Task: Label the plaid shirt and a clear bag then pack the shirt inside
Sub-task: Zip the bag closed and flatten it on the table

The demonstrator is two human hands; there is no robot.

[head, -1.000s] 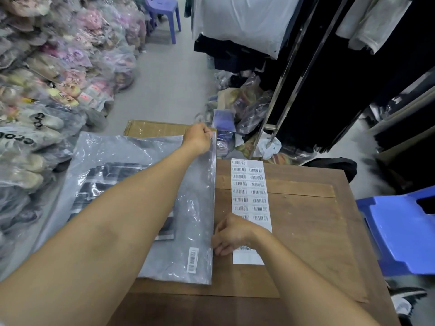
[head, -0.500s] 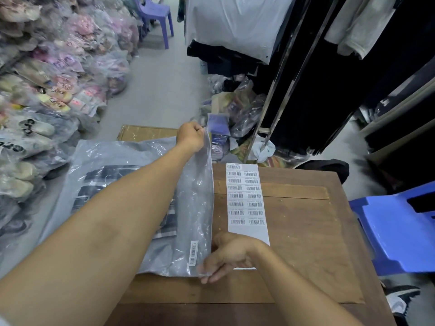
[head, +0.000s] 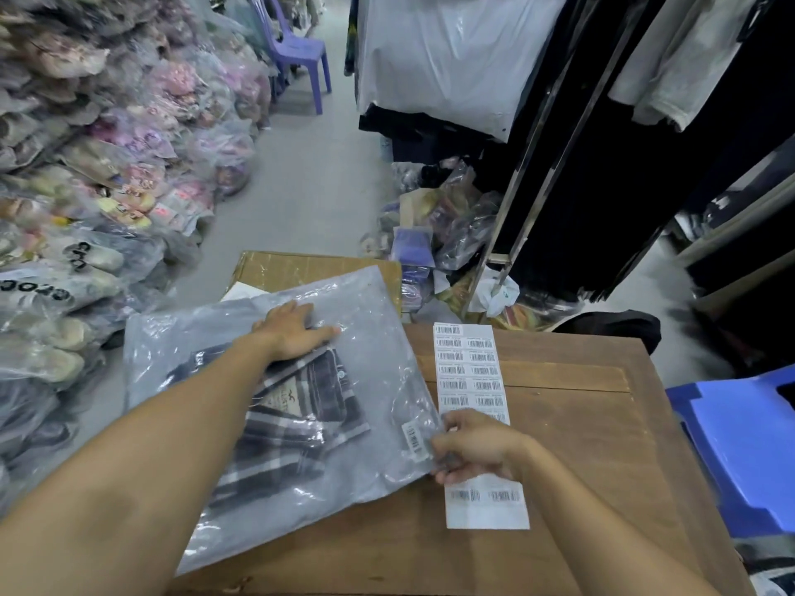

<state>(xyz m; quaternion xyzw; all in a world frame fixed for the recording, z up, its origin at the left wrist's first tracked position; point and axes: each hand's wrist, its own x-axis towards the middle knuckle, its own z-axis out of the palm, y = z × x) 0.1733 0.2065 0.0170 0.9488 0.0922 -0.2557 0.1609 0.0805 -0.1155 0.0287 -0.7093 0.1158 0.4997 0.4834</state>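
A clear plastic bag (head: 370, 320) lies on the left part of the wooden table (head: 580, 428), overhanging its left edge. Inside it the folded dark plaid shirt (head: 297, 428) shows with a paper tag on it. A barcode label (head: 415, 443) is stuck near the bag's right corner. My left hand (head: 292, 331) lies flat, fingers spread, on top of the bag above the shirt. My right hand (head: 473, 447) pinches the bag's right corner next to the label. Part of the white barcode sticker sheet (head: 471, 372) lies under that hand.
A cardboard box (head: 301, 268) stands behind the bag. Bagged shoes (head: 86, 208) are piled high along the left. A blue plastic stool (head: 748, 449) is at the right. Bagged goods and a clothes rack (head: 529, 174) stand beyond the table; a purple chair (head: 297, 53) is far back.
My left hand let go of the bag's far edge and came down flat on it. The bag has turned and slid toward me, and the right hand now pinches its corner.
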